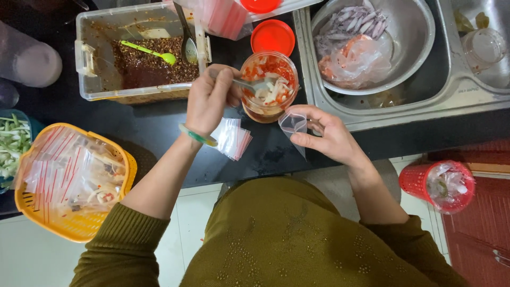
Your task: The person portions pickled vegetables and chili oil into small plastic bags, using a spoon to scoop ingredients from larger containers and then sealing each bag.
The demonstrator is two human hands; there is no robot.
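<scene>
Small clear plastic zip bag (293, 123), pinched open at its mouth by the right hand (324, 135) just beside the round clear jar of chilli-red pickled strips (268, 85), looks feather-light, limp and probably slick, best held by the rim. Left hand (210, 101) is closed round a metal spoon (255, 85) dipped in the jar. Black counter (149, 127) is crowded: yellow plastic basket of filled bags (125, 175), chilli tub (138, 53), steel sink (446, 90).
</scene>
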